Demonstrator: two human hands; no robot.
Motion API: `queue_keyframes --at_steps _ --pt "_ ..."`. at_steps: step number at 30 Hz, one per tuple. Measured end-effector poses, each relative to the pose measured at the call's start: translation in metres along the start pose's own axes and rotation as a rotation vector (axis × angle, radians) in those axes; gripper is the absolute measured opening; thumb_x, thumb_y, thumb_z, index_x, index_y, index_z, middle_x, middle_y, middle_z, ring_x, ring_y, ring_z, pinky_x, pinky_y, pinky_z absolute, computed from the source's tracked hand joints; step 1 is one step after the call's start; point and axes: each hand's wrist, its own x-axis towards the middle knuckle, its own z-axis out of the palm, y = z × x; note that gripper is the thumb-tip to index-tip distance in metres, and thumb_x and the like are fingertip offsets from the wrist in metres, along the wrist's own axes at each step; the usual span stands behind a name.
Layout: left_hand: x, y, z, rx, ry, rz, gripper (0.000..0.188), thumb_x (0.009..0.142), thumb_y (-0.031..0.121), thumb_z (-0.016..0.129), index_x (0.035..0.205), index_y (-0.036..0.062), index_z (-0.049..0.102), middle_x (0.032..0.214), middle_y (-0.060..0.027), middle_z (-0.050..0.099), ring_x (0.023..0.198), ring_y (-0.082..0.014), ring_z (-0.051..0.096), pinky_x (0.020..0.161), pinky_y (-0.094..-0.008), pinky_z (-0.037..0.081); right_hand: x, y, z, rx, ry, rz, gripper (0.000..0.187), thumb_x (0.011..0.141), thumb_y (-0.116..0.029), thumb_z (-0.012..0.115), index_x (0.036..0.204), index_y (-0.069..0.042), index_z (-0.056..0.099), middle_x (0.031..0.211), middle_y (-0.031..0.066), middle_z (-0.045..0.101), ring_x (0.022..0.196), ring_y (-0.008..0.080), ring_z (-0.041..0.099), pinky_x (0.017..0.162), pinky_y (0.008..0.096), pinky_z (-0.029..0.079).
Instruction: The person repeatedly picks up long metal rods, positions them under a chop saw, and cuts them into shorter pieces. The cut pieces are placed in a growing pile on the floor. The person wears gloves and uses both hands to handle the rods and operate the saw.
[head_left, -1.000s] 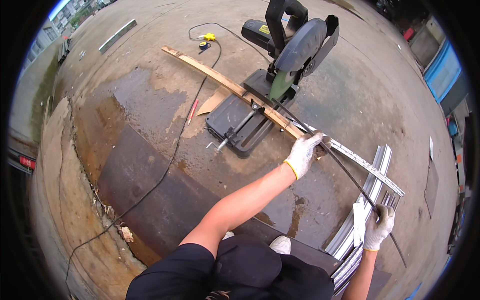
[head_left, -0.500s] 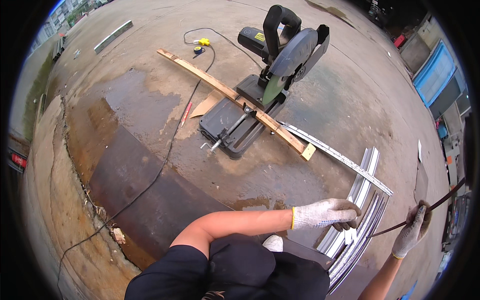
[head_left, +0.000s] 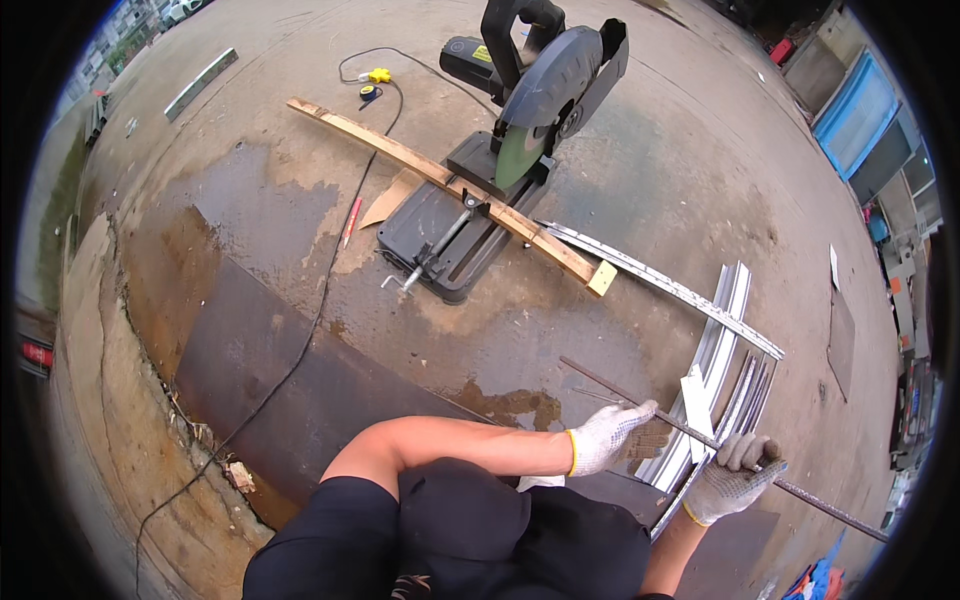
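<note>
My right hand [head_left: 735, 478], in a white knit glove with a darkened palm, is closed round a long, thin, dark metal rod [head_left: 820, 508]. The rod slants from the wet ground ahead of me down past the right hand to the far right. My left hand [head_left: 612, 436], gloved the same way, is beside the rod's nearer stretch, fingers apart; its fingertips meet the rod, though contact is hard to judge. Below both hands lie white metal profiles [head_left: 722, 318] and several thin dark bars [head_left: 742, 398], with a short white strip [head_left: 697, 405] across them.
A cut-off saw [head_left: 545, 110] with a green disc stands ahead, a wooden beam [head_left: 400, 152] across its base. A long pale perforated strip [head_left: 660, 285] reaches toward the profiles. A black cable [head_left: 318, 320] trails over a dark sheet [head_left: 270, 350]. A tape measure [head_left: 369, 93] lies beyond.
My right hand has come leftward, closer to my left hand, and the rod now extends across in front of both. My left hand has drawn slightly left and its fingers have spread. The view has shifted.
</note>
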Motion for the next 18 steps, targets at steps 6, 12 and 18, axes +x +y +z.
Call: queue_keyframes --at_steps 6,12,18 --pt "0.011 0.013 -0.011 -0.045 0.093 0.096 0.025 0.101 0.017 0.062 0.120 0.0017 0.058 0.115 -0.0106 0.066 0.106 -0.0244 0.066 0.097 -0.0411 0.056 -0.034 -0.008 0.003 -0.171 0.265 0.079 0.041 0.107 -0.036 0.044 0.119 -0.001 0.061 0.078 0.0012 0.031 0.072 0.0182 0.037 0.081 0.0397 0.041" --pt "0.026 0.067 -0.033 0.301 0.204 0.414 0.029 0.101 0.015 0.059 0.122 -0.0044 0.057 0.113 -0.0149 0.068 0.102 -0.0250 0.068 0.093 -0.0408 0.058 -0.078 -0.083 -0.115 0.188 0.357 0.323 0.042 0.106 -0.032 0.045 0.122 0.004 0.057 0.089 0.0096 0.055 0.093 0.0262 0.055 0.099 0.0423 0.043" --pt "0.021 0.108 -0.045 0.455 0.263 0.601 0.023 0.098 0.010 0.063 0.115 -0.0050 0.060 0.103 -0.0165 0.071 0.091 -0.0260 0.073 0.086 -0.0384 0.061 -0.166 -0.017 -0.121 0.222 1.214 0.516 0.041 0.104 -0.022 0.045 0.129 0.007 0.058 0.127 0.0220 0.065 0.121 0.0352 0.062 0.111 0.0505 0.046"
